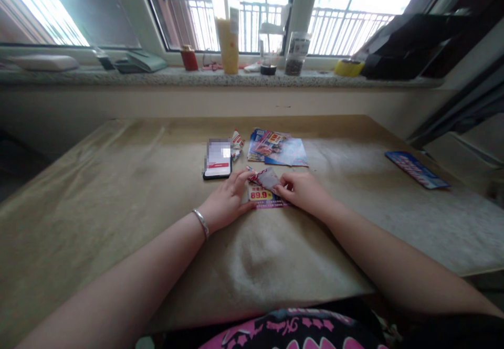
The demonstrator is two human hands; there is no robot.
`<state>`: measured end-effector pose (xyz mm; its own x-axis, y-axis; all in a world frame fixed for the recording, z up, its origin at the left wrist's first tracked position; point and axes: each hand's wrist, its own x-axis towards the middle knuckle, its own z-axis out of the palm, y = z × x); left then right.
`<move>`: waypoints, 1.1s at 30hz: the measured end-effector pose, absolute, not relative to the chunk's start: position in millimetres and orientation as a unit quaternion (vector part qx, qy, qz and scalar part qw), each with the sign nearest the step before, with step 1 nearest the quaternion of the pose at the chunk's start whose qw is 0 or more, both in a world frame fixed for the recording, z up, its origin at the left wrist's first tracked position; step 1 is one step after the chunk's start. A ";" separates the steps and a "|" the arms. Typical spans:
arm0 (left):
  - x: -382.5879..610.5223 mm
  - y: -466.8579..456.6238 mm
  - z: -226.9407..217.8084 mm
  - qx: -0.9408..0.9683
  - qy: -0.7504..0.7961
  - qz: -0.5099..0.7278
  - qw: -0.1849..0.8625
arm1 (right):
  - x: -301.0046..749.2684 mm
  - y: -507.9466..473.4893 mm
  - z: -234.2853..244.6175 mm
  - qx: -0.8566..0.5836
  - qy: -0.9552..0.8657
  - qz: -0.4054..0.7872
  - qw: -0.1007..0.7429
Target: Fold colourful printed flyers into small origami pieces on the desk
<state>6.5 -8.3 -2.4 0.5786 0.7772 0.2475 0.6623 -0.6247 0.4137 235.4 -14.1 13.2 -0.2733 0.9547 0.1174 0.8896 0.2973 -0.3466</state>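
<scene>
Paper leaflet [260,196], partly folded, lies on the table [173,286] before you: your right hand [305,187] pinches its pale, creased flap, while your left hand [226,202] has thumb and fingers spread at its left edge. Its visible panel runs lengthwise left to right, print upright to you. Beyond sit a rectangular phone [218,161] and fanned glossy leaflets [291,152].

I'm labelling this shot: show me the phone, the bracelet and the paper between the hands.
Phone [218,160], head view: its screen.
Bracelet [201,223], head view: its band.
Paper [260,195], head view: its printed 89.9.
</scene>
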 end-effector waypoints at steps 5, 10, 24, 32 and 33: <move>7.0 -9.3 1.2 0.879 0.422 0.171 0.139 | 237.4 -11.6 15.4 -0.621 -0.764 0.101 0.145; 6.4 -7.5 3.1 0.909 0.383 0.129 0.099 | 241.0 -8.1 17.3 -0.644 -0.749 0.085 0.126; 3.6 -7.5 4.9 0.929 0.347 0.116 0.056 | 256.3 -0.6 17.4 -0.682 -0.725 0.048 0.085; 4.1 -10.0 9.3 0.932 0.348 0.093 0.039 | 261.6 3.9 18.2 -0.688 -0.721 0.042 0.067; 3.8 -9.7 9.8 0.933 0.347 0.091 0.032 | 262.1 4.3 18.0 -0.688 -0.722 0.043 0.063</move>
